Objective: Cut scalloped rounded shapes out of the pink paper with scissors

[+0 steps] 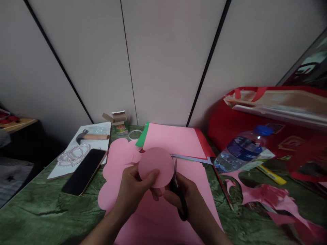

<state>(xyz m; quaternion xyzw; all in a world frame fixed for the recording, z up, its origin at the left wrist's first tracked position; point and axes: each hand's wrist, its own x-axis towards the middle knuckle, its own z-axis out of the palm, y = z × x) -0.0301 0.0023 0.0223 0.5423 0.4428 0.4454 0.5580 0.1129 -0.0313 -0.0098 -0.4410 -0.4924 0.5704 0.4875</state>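
Note:
My left hand (pixel 135 187) pinches a round pink paper disc (pixel 157 163), thumb on its face and fingers behind. In my right hand (pixel 189 197) is a pair of black-handled scissors (pixel 176 190). Their blades point up along the disc's right edge; whether they touch the paper I cannot tell. Both hands are above a large pink sheet (pixel 199 194) on the table. Several pink shapes with rounded edges (pixel 117 156) lie at the left side of that sheet.
Left are a black phone (pixel 84 172), a hammer (pixel 95 136), and beaded strands (pixel 74 154). Behind stand stacked coloured sheets (pixel 173 139) and a small open box (pixel 120 124). Right are a water bottle (pixel 240 151), a red bag (pixel 219 124), a pencil (pixel 223 187), a yellow cutter (pixel 272 174) and pink scraps (pixel 270 199).

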